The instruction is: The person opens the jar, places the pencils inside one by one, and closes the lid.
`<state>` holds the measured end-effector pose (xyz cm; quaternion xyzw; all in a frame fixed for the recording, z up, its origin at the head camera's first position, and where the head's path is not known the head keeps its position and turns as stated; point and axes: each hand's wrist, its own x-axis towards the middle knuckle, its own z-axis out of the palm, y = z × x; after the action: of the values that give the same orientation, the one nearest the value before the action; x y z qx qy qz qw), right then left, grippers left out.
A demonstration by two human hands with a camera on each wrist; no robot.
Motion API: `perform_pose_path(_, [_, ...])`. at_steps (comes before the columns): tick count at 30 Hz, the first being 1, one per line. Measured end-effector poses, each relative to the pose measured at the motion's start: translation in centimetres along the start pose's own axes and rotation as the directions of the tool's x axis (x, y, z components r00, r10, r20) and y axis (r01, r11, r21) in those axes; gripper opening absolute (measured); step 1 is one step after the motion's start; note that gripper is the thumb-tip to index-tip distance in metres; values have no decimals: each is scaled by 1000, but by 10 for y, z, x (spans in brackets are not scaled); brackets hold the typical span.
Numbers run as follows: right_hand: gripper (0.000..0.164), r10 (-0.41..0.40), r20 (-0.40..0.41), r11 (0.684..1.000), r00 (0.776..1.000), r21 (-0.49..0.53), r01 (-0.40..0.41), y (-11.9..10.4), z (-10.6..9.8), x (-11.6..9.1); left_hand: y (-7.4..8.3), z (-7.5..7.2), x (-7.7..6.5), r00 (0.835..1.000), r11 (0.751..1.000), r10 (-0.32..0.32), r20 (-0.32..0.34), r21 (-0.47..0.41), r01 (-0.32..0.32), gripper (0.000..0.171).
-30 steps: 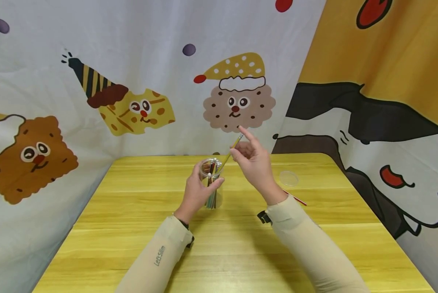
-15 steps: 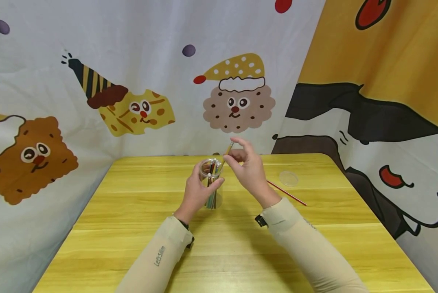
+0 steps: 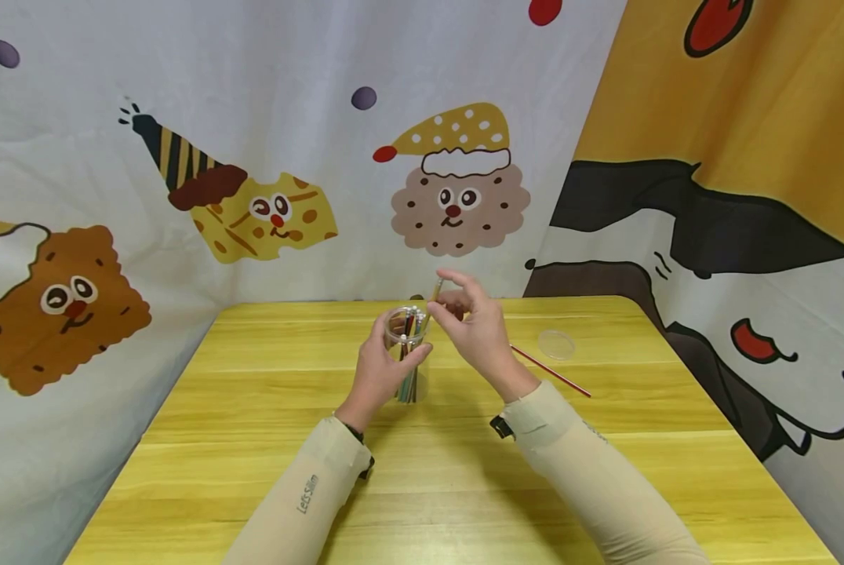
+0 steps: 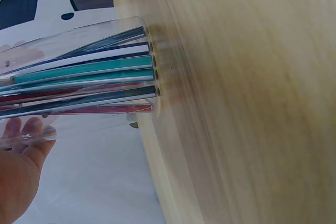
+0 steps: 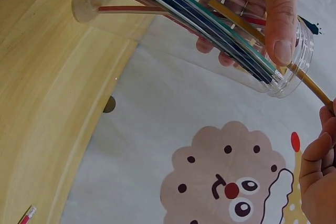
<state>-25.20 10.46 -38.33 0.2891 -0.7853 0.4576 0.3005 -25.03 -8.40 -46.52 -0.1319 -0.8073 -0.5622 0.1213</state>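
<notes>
A clear plastic jar (image 5: 303, 51) stands about upright on the table, with several pencils (image 4: 84, 72) in dark, teal, white and red inside. My left hand (image 3: 381, 373) grips it near the top, thumb on the near side and fingers around the far side. My right hand (image 3: 480, 329) pinches a yellow pencil (image 3: 436, 290) by its upper part, just above the jar's mouth. In the right wrist view, the yellow pencil's lower part is inside the jar, passing behind my left thumb (image 5: 282, 30). Its lower tip is hard to make out.
On the wooden table (image 3: 267, 439), a red pencil (image 3: 552, 371) lies to the right of my right hand. Behind it lies a clear round lid (image 3: 557, 344). A white printed cloth (image 3: 288, 282) hangs beyond the table's far edge.
My right hand has moved left and down with the yellow pencil, which has slid deeper into the jar and stands steeper. More of the red pencil shows. My left hand and the jar have stayed put.
</notes>
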Motion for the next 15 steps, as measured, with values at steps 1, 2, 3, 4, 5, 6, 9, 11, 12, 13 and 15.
perform_pose_path(1, [53,1,0,1000,1000,-2,-1,0,0,0,0,0,0,1000,1000,0,0,0,0,78])
perform_pose_path(2, [53,4,2,1000,1000,0,-4,0,1,0,0,0,0,1000,1000,0,1,1,0,78])
perform_pose_path(3, [52,6,3,1000,1000,0,-6,0,1,0,0,0,0,1000,1000,-1,1,1,1,78])
perform_pose_path(4, [52,7,6,1000,1000,1,-7,0,1,0,0,0,0,1000,1000,-1,2,2,1,78])
perform_pose_path(5, [52,7,8,1000,1000,2,-7,0,1,-1,-1,0,0,1000,1000,-1,4,3,1,78])
perform_pose_path(6, [52,7,10,1000,1000,4,-7,0,2,-1,-1,0,0,1000,1000,-1,5,3,1,78])
perform_pose_path(9, [50,0,14,1000,1000,5,0,2,3,-1,0,-1,0,1000,1000,-1,10,2,1,79])
perform_pose_path(11, [49,-7,15,1000,1000,5,7,2,3,-1,0,-1,0,1000,1000,-3,12,1,3,79])
perform_pose_path(12, [49,-10,15,1000,1000,5,10,3,4,-1,0,-1,0,1000,1000,-4,13,1,4,78])
perform_pose_path(13, [48,-14,15,1000,1000,3,14,3,4,-1,0,-1,0,1000,1000,-5,13,2,5,78])
perform_pose_path(15, [47,-21,18,1000,1000,5,21,4,5,-1,0,-1,0,1000,1000,-6,13,4,6,78])
